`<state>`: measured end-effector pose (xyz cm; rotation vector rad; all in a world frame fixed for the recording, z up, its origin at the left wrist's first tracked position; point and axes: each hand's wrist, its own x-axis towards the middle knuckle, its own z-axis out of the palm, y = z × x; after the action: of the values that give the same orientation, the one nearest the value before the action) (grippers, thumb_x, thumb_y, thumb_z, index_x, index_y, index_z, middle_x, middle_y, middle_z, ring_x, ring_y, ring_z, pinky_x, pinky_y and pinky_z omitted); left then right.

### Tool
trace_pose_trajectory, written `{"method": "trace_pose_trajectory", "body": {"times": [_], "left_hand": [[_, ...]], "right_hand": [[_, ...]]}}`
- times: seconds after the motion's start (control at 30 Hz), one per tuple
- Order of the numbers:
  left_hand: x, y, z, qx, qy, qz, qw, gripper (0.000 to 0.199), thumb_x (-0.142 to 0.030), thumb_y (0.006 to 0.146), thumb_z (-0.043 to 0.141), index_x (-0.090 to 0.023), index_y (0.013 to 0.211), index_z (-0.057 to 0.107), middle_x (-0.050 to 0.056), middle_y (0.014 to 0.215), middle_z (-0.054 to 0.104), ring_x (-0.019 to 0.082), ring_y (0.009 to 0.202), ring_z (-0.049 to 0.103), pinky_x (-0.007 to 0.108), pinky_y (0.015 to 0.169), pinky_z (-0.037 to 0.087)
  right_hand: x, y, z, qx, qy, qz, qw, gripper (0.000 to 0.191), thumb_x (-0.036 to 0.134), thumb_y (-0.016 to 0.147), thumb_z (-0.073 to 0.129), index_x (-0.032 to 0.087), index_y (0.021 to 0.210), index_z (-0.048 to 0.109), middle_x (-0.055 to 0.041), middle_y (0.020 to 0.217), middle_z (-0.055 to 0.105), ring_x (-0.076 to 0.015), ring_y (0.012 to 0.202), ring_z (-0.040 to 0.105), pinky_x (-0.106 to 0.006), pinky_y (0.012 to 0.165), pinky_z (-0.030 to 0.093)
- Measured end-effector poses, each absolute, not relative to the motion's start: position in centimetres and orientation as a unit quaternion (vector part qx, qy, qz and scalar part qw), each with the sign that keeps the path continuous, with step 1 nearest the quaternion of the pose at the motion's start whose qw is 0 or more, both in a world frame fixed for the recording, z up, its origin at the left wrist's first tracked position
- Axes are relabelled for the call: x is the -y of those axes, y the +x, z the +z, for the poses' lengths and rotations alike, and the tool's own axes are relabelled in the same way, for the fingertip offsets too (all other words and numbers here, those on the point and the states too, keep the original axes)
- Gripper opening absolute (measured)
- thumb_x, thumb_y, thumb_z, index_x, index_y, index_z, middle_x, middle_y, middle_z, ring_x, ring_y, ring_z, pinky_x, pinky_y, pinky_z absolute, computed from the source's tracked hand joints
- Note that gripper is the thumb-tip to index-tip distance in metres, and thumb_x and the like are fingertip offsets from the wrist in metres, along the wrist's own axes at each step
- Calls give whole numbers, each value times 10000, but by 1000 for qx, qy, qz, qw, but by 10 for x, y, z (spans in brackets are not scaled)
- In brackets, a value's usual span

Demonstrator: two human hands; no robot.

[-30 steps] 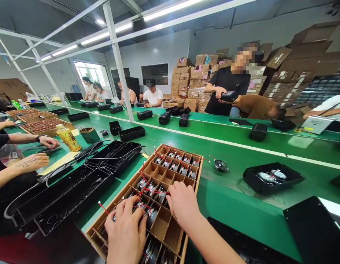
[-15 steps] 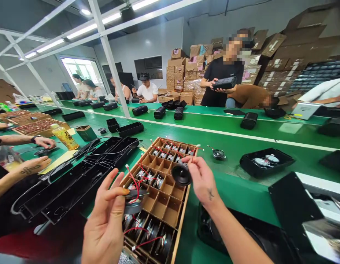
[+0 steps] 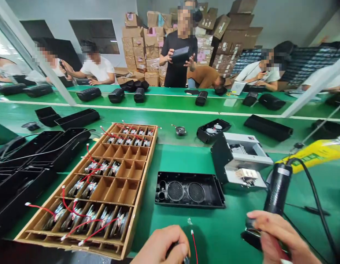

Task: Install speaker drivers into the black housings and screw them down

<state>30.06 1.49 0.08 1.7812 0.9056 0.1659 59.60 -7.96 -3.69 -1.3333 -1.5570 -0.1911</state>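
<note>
My left hand [image 3: 166, 245] is closed at the bottom edge, its fingers wrapped round a speaker driver that is mostly hidden; a red wire with a white plug [image 3: 194, 244] shows beside it. At the lower right, my right hand [image 3: 277, 236] pinches another small black speaker driver [image 3: 252, 236], tilted. Just behind that hand hangs a black electric screwdriver [image 3: 278, 189]; whether they touch I cannot tell. Beyond my hands lies an open black speaker housing [image 3: 190, 190] with two round grilles. To the left, a divided cardboard box [image 3: 142, 200] holds several speaker drivers with red wires.
A grey and black screw-feeder-like machine [image 3: 241, 161] stands right of the housing. One loose driver [image 3: 180, 130] and a housing with two drivers [image 3: 214, 130] lie farther back. Long black cases [image 3: 21, 183] with cables lie left. Co-workers sit and stand across the line.
The view has swung right. Both hands, each with a speaker driver, have moved from above the box to the bottom of the view, right of it. The electric screwdriver has come into view.
</note>
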Motion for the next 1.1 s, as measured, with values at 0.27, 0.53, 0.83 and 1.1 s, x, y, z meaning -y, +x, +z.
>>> {"method": "trace_pose_trajectory", "body": {"times": [0.27,0.53,0.83,1.1], "left_hand": [[-25,347,-22,-466,808,11,359,357,-261,1080,372,-222,859,649,37,843,716,224,806,684,313,743,475],[-9,335,-33,-561,814,-8,152,398,-317,1113,335,-218,1025,710,114,1100,688,316,1079,670,399,824,546],[7,283,-38,-380,917,-110,54,679,-162,890,555,-222,1564,495,113,1581,546,354,1414,540,465,953,607],[-21,275,17,-302,930,-51,205,672,-37,778,521,-286,1393,627,48,1384,676,238,1203,699,322,1021,605]], "right_hand": [[71,614,-67,737,-527,-190,378,238,-25,909,633,153,1066,657,-63,949,719,-191,950,695,-360,862,509],[80,552,-76,739,-566,-124,344,167,75,953,624,178,1050,715,-23,950,739,-195,915,660,-410,886,363],[102,548,-66,725,-577,-56,372,206,123,978,583,173,1136,705,-69,1019,710,-204,1001,623,-347,907,456],[101,596,-32,807,-574,-9,139,470,176,852,641,257,1314,666,-108,1204,712,-254,945,732,-345,658,660]]}}
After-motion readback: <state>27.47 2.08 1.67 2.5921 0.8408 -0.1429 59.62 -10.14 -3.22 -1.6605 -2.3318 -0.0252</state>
